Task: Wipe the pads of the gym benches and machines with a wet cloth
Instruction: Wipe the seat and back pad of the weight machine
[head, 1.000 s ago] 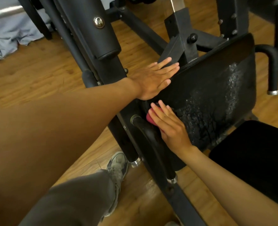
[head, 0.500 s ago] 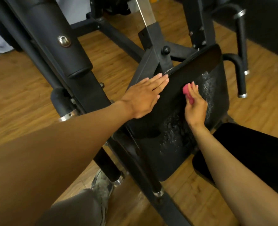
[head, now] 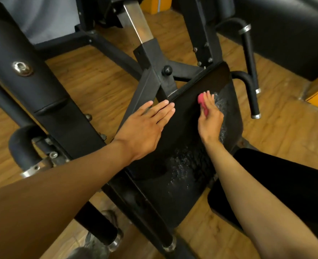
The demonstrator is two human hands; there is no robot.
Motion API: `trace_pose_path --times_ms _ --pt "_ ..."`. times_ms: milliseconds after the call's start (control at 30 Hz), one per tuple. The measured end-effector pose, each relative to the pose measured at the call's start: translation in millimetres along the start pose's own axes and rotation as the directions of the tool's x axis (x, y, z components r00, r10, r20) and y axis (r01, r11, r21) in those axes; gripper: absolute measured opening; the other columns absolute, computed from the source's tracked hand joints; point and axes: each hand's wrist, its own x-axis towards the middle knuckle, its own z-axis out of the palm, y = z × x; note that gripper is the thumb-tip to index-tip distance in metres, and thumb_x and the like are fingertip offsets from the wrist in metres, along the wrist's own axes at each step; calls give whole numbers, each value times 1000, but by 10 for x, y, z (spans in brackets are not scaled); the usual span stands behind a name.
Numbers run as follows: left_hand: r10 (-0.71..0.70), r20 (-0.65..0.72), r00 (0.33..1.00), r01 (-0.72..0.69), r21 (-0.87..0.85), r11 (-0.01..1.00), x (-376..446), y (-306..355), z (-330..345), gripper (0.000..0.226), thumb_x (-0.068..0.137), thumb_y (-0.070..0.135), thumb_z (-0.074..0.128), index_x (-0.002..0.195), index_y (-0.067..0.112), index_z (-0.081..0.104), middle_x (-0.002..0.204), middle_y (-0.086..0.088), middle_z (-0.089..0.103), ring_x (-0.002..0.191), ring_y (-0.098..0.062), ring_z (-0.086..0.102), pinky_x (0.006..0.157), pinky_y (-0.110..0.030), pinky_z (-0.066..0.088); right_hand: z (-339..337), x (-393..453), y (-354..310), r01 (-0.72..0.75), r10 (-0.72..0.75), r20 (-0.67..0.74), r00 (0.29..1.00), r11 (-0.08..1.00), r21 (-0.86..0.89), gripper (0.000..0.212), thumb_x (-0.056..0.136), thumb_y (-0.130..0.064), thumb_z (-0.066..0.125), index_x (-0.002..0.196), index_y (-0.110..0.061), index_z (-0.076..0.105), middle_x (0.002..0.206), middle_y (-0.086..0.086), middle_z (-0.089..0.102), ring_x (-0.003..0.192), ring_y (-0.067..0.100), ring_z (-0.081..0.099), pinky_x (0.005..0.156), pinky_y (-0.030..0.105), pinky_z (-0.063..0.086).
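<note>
A black back pad [head: 184, 128] of a gym machine slopes away from me, with wet streaks and droplets on its right and lower part. My right hand [head: 210, 116] presses a pink cloth [head: 202, 102] against the pad near its upper right; most of the cloth is hidden under the palm. My left hand [head: 147, 128] lies flat with fingers together on the pad's left edge, holding nothing.
Black steel frame [head: 154, 58] with a round knob [head: 167, 69] stands behind the pad. Curved black handles [head: 251, 94] flank it on the right, another on the left [head: 22, 144]. A black seat pad [head: 285, 184] lies at lower right. Wooden floor [head: 91, 79] all around; my shoe [head: 96, 245] below.
My right hand has slid the pink cloth from the pad's lower left up to its upper right, leaving a wet trail. My left hand stays flat on the left edge.
</note>
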Motion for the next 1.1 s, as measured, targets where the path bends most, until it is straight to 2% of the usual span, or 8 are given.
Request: trace_pose_path --times_ms 167,300,467,567,667,767,933,1100 --pt "14 73 997 -14 -2 1000 180 -36 -35 66 106 35 18 163 17 -11 171 2 -16 157 -14 -16 129 -41 0 -40 -323 -52 323 -328 119 937 944 63 53 99 7 56 148 -10 51 158 0 39 152 21 30 125 32 24" --pt "115 24 993 -115 19 993 659 36 10 66 106 40 16 164 17 -6 172 2 -10 158 -14 -12 129 -41 2 -88 377 347 67 -66 43 997 998 -12 53 100 4 53 149 -14 50 158 4 43 151 20 31 121 14 17" --pt "129 5 992 -129 42 991 823 55 157 66 107 40 17 164 17 -7 172 1 -12 157 -14 -17 129 -40 -4 -310 1203 670 -306 308 22 951 929 210 39 104 0 46 142 9 50 151 17 51 145 22 43 122 33 32" --pt "140 -19 990 -139 22 990 835 68 179 67 106 39 18 164 16 -6 172 0 -12 157 -14 -17 129 -40 -4 -387 1163 585 -303 300 60 952 904 302 41 105 0 45 146 6 47 155 13 45 149 21 36 117 15 29" --pt "130 -25 991 -129 34 991 828 76 181 66 106 39 16 164 14 -7 172 -1 -12 157 -16 -17 129 -41 -4 -218 582 648 -55 48 100 994 996 64 52 103 0 49 153 -12 42 158 -4 37 152 13 26 124 21 18" --pt "127 -47 991 -126 32 992 822 86 197 66 106 39 15 163 14 -8 171 -2 -14 157 -16 -19 128 -41 -6 -259 576 714 62 -64 104 992 998 24 50 104 -4 51 153 -14 44 156 -7 38 150 9 28 124 24 22" --pt "125 -59 990 -125 9 992 818 92 188 65 107 39 16 163 15 -7 171 -1 -14 156 -15 -20 126 -38 -13 -370 1722 833 -221 236 109 966 966 -134 40 104 -32 46 134 -11 64 132 17 65 127 34 57 108 41 43" --pt "125 -53 991 -124 7 992 818 96 153 66 107 38 15 163 13 -6 171 -2 -13 156 -15 -19 128 -39 -9 -355 1123 830 -90 96 114 989 994 -60 40 104 -6 47 143 -5 56 146 5 54 139 19 46 118 29 33"
